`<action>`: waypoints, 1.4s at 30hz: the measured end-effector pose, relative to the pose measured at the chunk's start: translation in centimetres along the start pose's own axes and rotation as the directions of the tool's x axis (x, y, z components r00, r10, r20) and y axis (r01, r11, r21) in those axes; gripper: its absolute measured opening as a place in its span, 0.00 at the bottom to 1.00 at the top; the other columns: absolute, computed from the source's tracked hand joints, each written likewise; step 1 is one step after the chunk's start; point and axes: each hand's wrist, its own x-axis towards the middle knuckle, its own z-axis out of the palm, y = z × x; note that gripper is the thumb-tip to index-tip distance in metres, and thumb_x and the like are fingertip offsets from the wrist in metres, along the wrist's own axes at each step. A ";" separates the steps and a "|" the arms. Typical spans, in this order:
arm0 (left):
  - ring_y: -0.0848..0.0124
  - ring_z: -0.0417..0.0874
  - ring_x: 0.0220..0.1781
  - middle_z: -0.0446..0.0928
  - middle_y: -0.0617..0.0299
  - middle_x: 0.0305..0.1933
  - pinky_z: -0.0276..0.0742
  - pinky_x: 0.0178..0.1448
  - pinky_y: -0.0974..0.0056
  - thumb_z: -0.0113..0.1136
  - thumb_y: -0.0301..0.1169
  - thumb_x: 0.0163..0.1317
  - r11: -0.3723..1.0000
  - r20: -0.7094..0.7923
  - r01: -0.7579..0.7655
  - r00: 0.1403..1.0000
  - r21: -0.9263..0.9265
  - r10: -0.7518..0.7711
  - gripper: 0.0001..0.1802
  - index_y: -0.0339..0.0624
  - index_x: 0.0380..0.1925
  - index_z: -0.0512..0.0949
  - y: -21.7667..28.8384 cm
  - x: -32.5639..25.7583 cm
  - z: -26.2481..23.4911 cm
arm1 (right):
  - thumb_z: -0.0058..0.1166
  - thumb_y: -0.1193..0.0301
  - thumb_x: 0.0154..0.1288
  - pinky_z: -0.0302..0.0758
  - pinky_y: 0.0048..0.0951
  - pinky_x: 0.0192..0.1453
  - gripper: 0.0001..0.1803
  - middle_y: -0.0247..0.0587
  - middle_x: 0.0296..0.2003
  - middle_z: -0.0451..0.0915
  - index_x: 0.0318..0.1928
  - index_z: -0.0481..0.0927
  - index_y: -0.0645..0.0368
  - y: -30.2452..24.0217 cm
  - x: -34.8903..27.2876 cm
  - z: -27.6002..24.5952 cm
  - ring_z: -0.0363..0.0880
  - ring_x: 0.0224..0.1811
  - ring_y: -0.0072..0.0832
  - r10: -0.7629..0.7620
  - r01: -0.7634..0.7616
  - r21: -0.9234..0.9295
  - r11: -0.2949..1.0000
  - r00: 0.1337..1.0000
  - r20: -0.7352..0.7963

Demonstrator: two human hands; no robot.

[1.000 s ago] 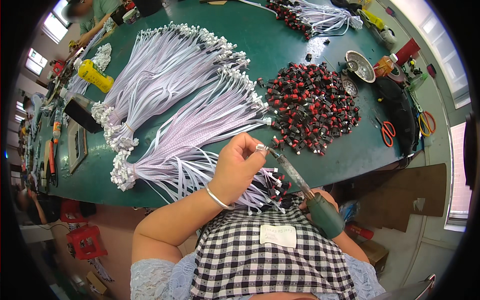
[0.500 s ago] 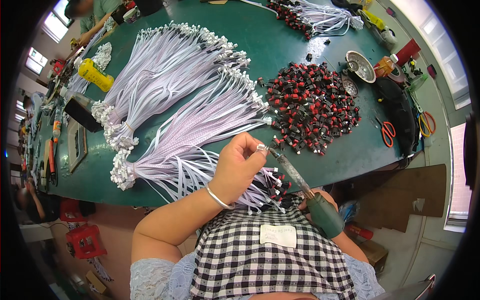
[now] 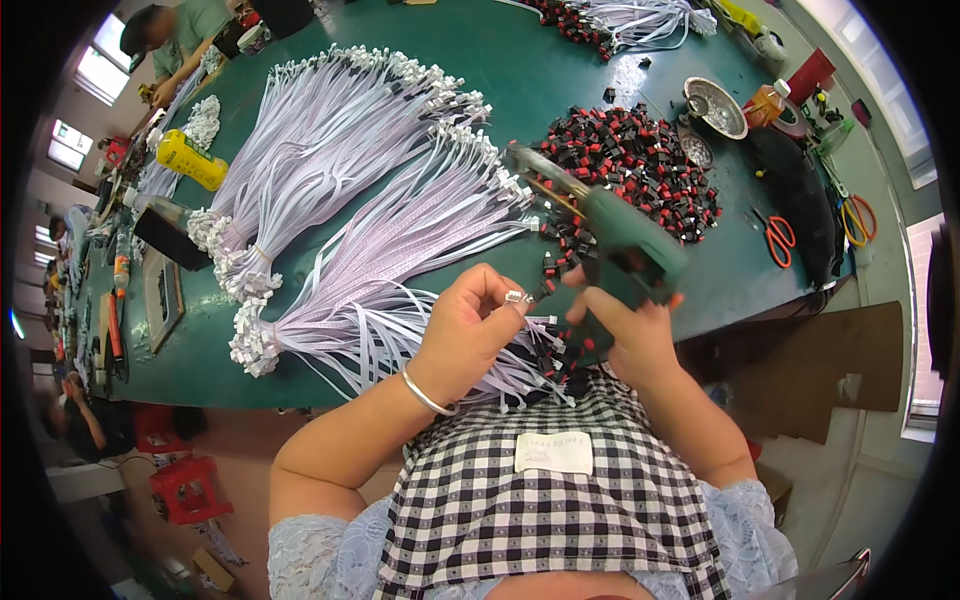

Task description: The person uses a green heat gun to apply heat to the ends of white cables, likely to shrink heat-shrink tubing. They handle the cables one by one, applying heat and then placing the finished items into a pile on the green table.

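Observation:
My left hand (image 3: 472, 325) pinches a small white connector (image 3: 514, 297) between thumb and fingertips. A small black part (image 3: 546, 288) sits close beside the connector; whether they are joined I cannot make out. In my right hand (image 3: 638, 335) is a green-handled soldering iron (image 3: 632, 235), smeared by motion, its barrel slanting up and left over the pile. Right thumb and forefinger stretch toward the connector. White ribbon cables with white plugs (image 3: 385, 240) fan out left of my hands. Finished-looking cable ends with black and red parts (image 3: 553, 352) lie between my wrists.
Black and red small switches (image 3: 640, 165) form a large heap on the green table (image 3: 400, 40). At right are a metal bowl (image 3: 714, 108), orange scissors (image 3: 779, 240) and a black bag-like object (image 3: 795, 195). A yellow bottle (image 3: 191, 159) stands left. Another person (image 3: 185, 45) works at the far left.
My right hand has risen from near my lap with the soldering iron, whose barrel swung away from the connector, up over the heap. My left hand keeps its pinch nearly in place.

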 end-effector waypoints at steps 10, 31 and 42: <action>0.78 0.69 0.32 0.70 0.63 0.31 0.68 0.40 0.72 0.50 0.20 0.54 0.998 0.051 0.028 0.998 0.057 -0.031 0.05 0.41 0.26 0.66 0.0 -0.1 0.0 | 0.55 0.80 0.51 0.72 0.19 0.35 0.17 0.38 0.36 0.75 0.44 0.70 0.64 -1.3 1.0 2.7 0.73 0.33 0.18 0.178 -0.145 0.360 0.922 0.982 -0.062; 0.77 0.70 0.33 0.70 0.63 0.32 0.68 0.40 0.72 0.52 0.20 0.53 0.995 0.091 0.029 0.995 0.093 -0.038 0.05 0.41 0.27 0.67 -0.3 0.0 -0.4 | 0.53 0.80 0.52 0.74 0.24 0.39 0.17 0.37 0.37 0.76 0.45 0.70 0.63 -1.3 0.7 2.6 0.74 0.36 0.22 0.234 -0.203 0.294 0.934 0.969 -0.073; 0.77 0.71 0.32 0.71 0.63 0.32 0.68 0.39 0.72 0.52 0.20 0.54 0.992 0.093 0.040 0.994 0.121 -0.051 0.05 0.40 0.28 0.67 -0.4 0.0 -0.5 | 0.53 0.80 0.52 0.74 0.23 0.39 0.17 0.37 0.36 0.76 0.45 0.70 0.63 -1.3 0.7 2.6 0.74 0.35 0.21 0.230 -0.200 0.269 0.942 0.970 -0.084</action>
